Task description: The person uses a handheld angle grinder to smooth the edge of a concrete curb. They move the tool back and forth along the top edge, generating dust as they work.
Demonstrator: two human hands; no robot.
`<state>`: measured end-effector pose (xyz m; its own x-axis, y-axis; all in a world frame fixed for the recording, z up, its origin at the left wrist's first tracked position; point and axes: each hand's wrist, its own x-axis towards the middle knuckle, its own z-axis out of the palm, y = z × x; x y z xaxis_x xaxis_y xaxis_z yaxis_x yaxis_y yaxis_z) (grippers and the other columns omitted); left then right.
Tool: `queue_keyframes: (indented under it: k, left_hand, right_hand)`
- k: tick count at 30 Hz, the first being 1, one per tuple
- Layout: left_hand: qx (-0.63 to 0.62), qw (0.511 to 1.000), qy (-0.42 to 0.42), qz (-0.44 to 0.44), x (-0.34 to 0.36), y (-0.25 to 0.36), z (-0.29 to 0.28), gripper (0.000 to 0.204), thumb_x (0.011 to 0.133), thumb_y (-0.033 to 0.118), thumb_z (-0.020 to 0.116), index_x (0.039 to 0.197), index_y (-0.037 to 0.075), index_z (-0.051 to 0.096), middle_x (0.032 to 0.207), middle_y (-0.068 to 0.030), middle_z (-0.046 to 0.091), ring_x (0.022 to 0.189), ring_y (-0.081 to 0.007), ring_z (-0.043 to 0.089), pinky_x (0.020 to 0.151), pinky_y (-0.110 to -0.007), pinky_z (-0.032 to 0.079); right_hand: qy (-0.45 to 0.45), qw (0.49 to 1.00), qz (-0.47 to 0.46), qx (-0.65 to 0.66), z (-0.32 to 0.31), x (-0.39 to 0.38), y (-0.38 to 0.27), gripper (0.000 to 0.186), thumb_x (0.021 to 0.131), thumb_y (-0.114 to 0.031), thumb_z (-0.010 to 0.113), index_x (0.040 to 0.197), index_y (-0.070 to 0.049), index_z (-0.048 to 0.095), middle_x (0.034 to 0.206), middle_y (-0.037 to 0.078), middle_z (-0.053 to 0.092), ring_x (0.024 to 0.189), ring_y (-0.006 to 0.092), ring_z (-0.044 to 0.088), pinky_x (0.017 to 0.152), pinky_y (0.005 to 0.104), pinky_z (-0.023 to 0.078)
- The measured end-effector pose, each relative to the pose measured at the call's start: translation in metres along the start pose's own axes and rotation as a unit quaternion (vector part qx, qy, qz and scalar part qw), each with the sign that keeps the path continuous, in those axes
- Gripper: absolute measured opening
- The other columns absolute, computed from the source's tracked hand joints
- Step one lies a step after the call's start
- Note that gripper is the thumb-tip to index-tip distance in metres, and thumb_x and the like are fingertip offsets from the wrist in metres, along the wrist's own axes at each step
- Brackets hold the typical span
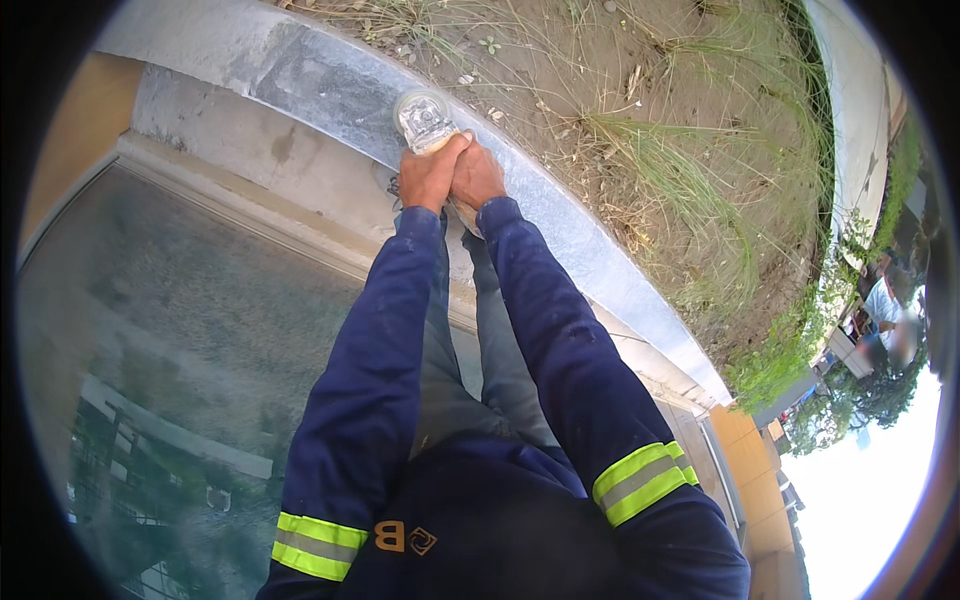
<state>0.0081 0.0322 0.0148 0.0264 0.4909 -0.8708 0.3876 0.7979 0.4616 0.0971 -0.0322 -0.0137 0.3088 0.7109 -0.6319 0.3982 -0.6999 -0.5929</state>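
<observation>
Both my hands are closed around a dust-coated angle grinder (426, 122), its round head lying on the top face of a curved grey concrete ledge (330, 90). My left hand (427, 182) grips it from the left, and my right hand (478, 178) wraps it from the right, pressed against the left. Most of the tool's body is hidden by my hands and sleeves. A smoother, darker grey patch of the ledge stretches to the left of the grinder's head.
Beyond the ledge lies a bed of dry soil with grass tufts (660, 160). On the near left is a greenish, reflective surface (210, 330) that looks like water, bordered by a pale rim. My legs stand below the ledge. Another person (885, 305) is far off at the right.
</observation>
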Motion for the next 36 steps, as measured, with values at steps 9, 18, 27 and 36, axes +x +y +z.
queue_keyframes:
  k: [9,18,27,36]
  left_hand:
    - [0.074,0.997,-0.030,-0.023,-0.049,-0.052,0.042,0.088,0.069,0.059,0.089,0.123,-0.008,0.070,0.122,-0.0257,0.075,0.115,-0.0403,0.072,0.101,-0.044,0.054]
    - [-0.029,0.999,-0.021,0.011,0.000,-0.004,0.006,0.086,0.071,0.055,0.090,0.117,-0.014,0.068,0.115,-0.0251,0.076,0.106,-0.0347,0.074,0.094,-0.041,0.056]
    - [0.136,0.990,-0.011,-0.042,-0.047,-0.074,0.075,0.101,0.066,0.064,0.088,0.125,-0.014,0.063,0.122,-0.0304,0.072,0.118,-0.0411,0.070,0.103,-0.044,0.054]
    - [0.043,0.999,0.020,-0.006,-0.009,-0.043,0.035,0.093,0.070,0.057,0.090,0.124,-0.014,0.064,0.121,-0.0285,0.073,0.113,-0.0392,0.072,0.099,-0.043,0.055]
  right_hand:
    - [0.033,0.996,0.087,-0.014,-0.012,-0.073,0.052,0.047,0.096,-0.038,0.066,0.116,0.004,0.064,0.099,0.031,0.076,0.097,0.0509,0.073,0.084,0.0585,0.057]
    - [0.029,0.999,0.031,0.001,-0.002,-0.007,0.005,0.043,0.098,-0.037,0.059,0.111,0.004,0.068,0.097,0.030,0.075,0.094,0.0510,0.072,0.082,0.0588,0.056]
    - [0.042,0.993,0.112,-0.006,-0.028,-0.084,0.082,0.047,0.096,-0.038,0.066,0.119,0.003,0.065,0.107,0.031,0.076,0.105,0.0497,0.073,0.088,0.0574,0.056]
    - [0.031,0.998,0.047,-0.012,-0.014,-0.032,0.023,0.045,0.098,-0.038,0.060,0.118,0.002,0.065,0.099,0.031,0.075,0.097,0.0516,0.072,0.083,0.0585,0.056]
